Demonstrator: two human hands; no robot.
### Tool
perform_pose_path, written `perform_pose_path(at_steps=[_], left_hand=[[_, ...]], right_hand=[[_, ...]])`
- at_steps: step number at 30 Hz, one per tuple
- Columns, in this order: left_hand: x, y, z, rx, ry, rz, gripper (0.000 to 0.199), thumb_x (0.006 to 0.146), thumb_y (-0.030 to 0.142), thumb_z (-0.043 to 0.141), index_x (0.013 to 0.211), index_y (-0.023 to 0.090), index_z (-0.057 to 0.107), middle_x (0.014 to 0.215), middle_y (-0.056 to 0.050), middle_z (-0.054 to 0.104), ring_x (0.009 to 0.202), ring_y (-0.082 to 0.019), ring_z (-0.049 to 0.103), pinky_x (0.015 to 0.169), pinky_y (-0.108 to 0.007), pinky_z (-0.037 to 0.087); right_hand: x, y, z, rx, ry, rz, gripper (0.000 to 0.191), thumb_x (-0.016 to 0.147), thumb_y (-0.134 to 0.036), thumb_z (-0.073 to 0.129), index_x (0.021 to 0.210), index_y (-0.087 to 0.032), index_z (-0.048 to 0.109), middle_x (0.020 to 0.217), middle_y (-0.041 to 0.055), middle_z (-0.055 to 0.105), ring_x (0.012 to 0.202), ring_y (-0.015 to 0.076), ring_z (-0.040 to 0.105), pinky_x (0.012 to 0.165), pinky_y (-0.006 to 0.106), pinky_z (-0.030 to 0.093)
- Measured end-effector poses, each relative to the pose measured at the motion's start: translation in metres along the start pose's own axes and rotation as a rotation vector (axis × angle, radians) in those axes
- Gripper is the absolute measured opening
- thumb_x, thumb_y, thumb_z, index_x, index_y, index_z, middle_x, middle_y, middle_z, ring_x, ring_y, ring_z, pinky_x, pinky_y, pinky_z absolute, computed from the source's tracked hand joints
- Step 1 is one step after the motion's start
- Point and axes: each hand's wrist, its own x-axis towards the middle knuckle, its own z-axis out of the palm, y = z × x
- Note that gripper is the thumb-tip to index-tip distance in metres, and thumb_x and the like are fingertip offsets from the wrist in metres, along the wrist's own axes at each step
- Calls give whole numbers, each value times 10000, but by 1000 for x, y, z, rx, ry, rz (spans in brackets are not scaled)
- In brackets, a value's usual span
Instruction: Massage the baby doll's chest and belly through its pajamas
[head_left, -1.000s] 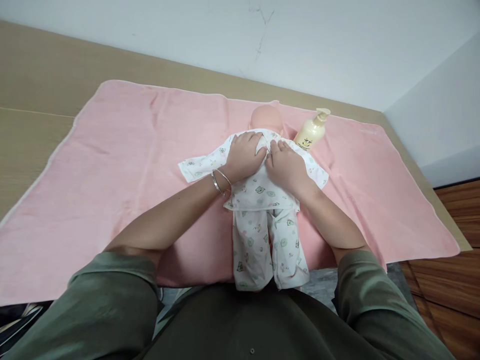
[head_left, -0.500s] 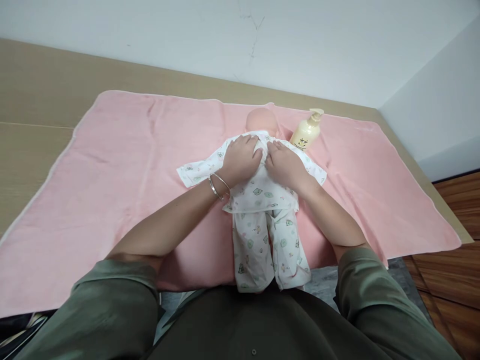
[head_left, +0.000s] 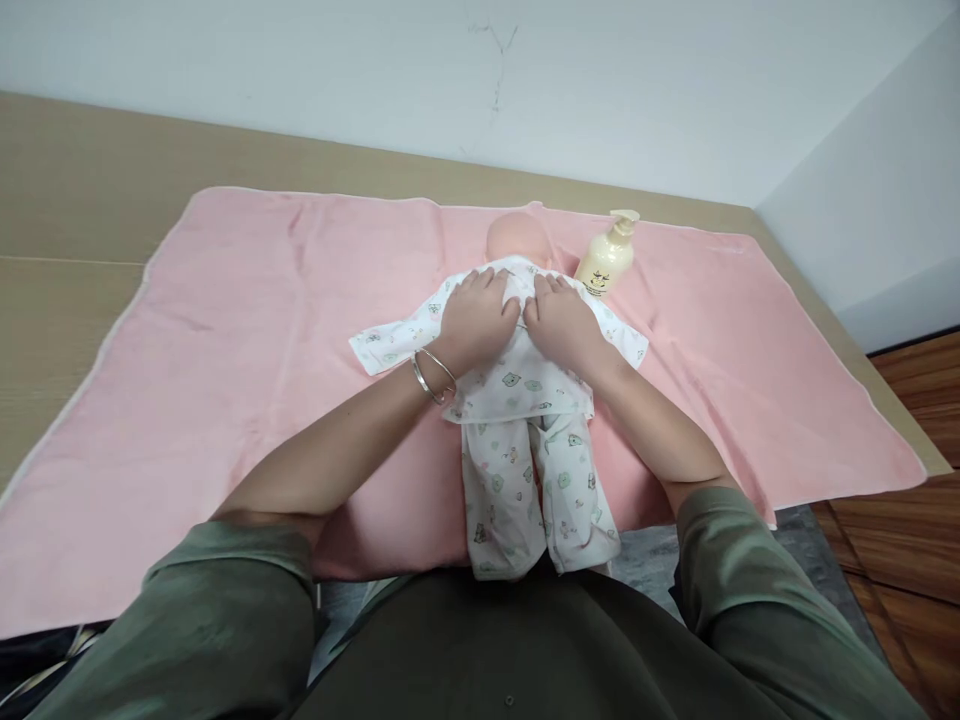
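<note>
A baby doll (head_left: pixel 517 238) in a white printed top (head_left: pixel 525 385) and matching trousers (head_left: pixel 504 495) lies with its head away from me; its face does not show. My left hand (head_left: pixel 480 315), with silver bangles at the wrist, rests flat on the left side of the top's upper part. Beside it, my right hand (head_left: pixel 561 318) lies flat on the right side. Both hands have their fingers stretched toward the doll's head, thumbs close together, and hold nothing. The doll's sleeves spread out to either side.
A pink blanket (head_left: pixel 225 350) lies under the doll on a wooden table (head_left: pixel 67 180). Right of the doll's head, a pale yellow pump bottle (head_left: pixel 606 260) leans on the blanket. A white wall (head_left: pixel 337 70) stands behind, with brown wooden panels (head_left: pixel 915 560) at the right.
The view has shifted slightly. My right hand's fingers now lie straighter on the top, and its thumb has come a little nearer my left thumb.
</note>
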Motion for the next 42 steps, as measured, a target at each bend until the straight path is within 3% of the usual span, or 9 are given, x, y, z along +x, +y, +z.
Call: perform_pose_path(at_steps=[3,7,10,19,21,24,27,38,42], left_hand=[[7,-7,2,-32,19,-45,441,950,291,364,1278,118,603,1303,-177,673,1246,-331,602,1103,-511,460],[-4,5,7,0,40,-72,509,978,301,374,1395,43,511,1465,-244,551,1424,-372,459,1204,-561,323],[-11,13,6,2,47,-54,527,979,289,364,1402,5,501,1497,-283,506,1453,-410,415,1200,-589,309],[9,-9,11,-111,41,-78,536,943,329,362,1367,68,560,1462,-192,578,1388,-319,506,1218,-495,341],[7,-9,17,-137,88,-104,543,944,340,368,1392,92,549,1494,-173,556,1430,-316,464,1245,-502,296],[3,-8,24,-185,132,-116,547,935,357,391,1391,107,563,1504,-165,551,1449,-337,442,1255,-528,270],[2,-9,28,-226,163,-108,542,926,369,412,1370,110,584,1492,-166,564,1443,-348,450,1252,-535,273],[3,-13,30,-314,227,-107,500,902,377,462,1327,173,628,1439,-124,618,1400,-317,498,1239,-499,293],[2,-13,31,-317,234,-114,499,910,373,456,1322,153,633,1434,-132,621,1388,-310,509,1233,-479,302]], right_hand=[[-5,-5,-4,-15,-6,-59,507,971,-182,301,1356,68,518,1431,300,567,1395,372,495,1163,502,392],[12,10,-2,76,-36,-17,535,965,-216,311,1420,4,485,1532,229,501,1450,349,440,1191,515,358],[23,22,3,136,-33,-30,553,956,-232,316,1455,-48,466,1575,185,463,1481,331,400,1208,527,325],[6,7,-6,8,-42,-84,417,975,-206,319,1160,-56,662,1266,220,679,1238,334,603,1075,471,468],[11,12,-5,59,-48,-61,428,988,-251,327,1198,-78,657,1312,200,669,1262,330,597,1080,480,468],[22,22,2,122,-20,-3,526,1013,-342,339,1414,-57,527,1539,190,507,1457,324,437,1210,493,343],[26,25,9,134,-3,33,578,1020,-361,337,1492,-46,447,1601,186,427,1510,323,366,1247,505,280],[20,22,2,152,47,-1,522,998,-342,391,1372,-28,576,1512,248,517,1443,344,460,1204,482,357],[16,21,-5,207,190,-54,477,955,-265,419,1390,-131,563,1584,154,459,1483,305,410,1221,509,338]])
